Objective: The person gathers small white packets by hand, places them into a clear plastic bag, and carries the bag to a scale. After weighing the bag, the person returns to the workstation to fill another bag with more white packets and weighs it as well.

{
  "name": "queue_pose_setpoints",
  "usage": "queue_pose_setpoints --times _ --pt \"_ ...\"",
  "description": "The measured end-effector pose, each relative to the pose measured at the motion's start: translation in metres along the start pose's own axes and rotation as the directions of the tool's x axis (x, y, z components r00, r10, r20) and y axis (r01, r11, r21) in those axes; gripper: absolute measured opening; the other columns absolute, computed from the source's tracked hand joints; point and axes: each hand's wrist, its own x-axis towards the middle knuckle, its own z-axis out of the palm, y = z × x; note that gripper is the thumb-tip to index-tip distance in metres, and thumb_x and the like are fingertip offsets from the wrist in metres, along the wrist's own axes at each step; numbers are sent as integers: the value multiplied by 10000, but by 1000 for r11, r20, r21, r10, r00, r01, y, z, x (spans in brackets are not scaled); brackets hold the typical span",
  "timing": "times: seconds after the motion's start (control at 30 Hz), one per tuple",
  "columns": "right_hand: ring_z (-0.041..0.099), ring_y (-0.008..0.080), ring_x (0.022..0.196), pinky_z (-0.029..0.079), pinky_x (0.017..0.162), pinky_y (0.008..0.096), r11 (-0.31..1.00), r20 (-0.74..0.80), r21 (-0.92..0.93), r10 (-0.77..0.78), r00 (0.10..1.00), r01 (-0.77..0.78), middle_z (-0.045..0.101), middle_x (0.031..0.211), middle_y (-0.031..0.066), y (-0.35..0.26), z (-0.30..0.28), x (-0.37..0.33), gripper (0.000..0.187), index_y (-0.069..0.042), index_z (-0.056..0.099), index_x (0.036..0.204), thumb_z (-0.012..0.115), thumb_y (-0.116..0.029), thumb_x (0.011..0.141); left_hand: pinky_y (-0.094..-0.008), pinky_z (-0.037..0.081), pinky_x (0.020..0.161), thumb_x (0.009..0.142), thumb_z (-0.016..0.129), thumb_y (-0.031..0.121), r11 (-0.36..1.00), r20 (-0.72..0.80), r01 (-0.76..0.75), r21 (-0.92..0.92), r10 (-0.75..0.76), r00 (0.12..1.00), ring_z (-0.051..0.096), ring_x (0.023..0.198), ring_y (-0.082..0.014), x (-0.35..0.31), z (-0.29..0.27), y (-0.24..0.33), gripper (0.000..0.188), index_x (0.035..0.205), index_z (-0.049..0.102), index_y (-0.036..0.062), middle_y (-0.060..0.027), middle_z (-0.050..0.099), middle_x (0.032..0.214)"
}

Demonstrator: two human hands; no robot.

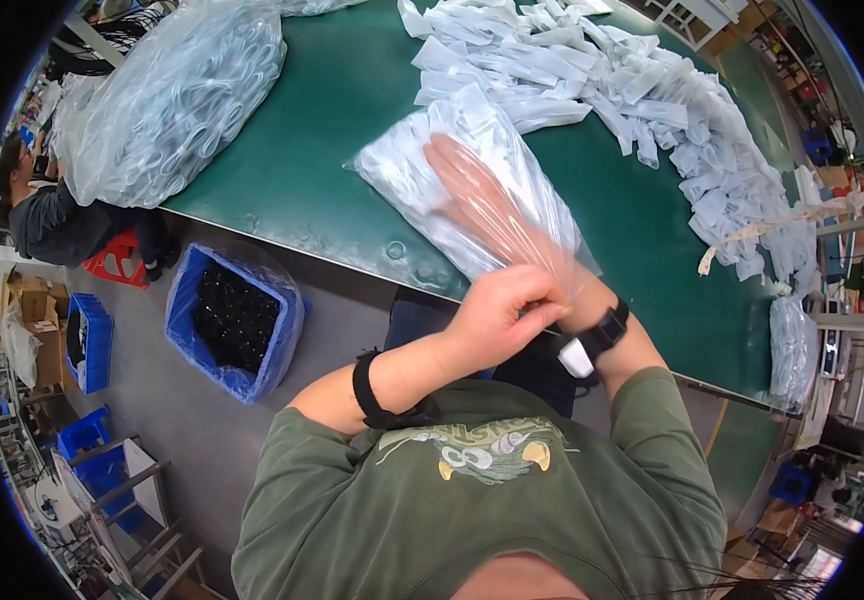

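Note:
A large clear plastic bag (pixel 399 168) lies at the table's near edge, with white packets showing through its film. My right hand (pixel 474 195) reaches inside it up to the wrist, fingers stretched out flat and close together over the packets. Beside my right wrist, my left hand (pixel 509 315) is closed, pinching the bag's mouth between thumb and fingers. Each of my arms wears a black band, and a small white piece hangs by the right one. Beyond the bag, a long heap of small white translucent packets (pixel 512 60) curves across the table.
The green table (pixel 322 150) carries a big clear sack of coiled pale tubing or cable (pixel 177 110) at left. Below stands a blue bin (pixel 237 320) lined with plastic, holding black pieces. A person (pixel 62 210) sits at far left. A filled clear bag (pixel 792 345) lies at right.

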Motion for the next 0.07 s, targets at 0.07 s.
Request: queue_pose_setpoints --times 0.07 --pt "155 341 1487 138 1214 377 977 -31 -187 -107 994 99 105 1624 153 7 13 16 1033 -87 188 1548 810 -280 747 -265 488 656 886 673 39 997 39 54 63 -56 998 610 712 -160 1 -11 1 20 894 661 25 -33 645 805"
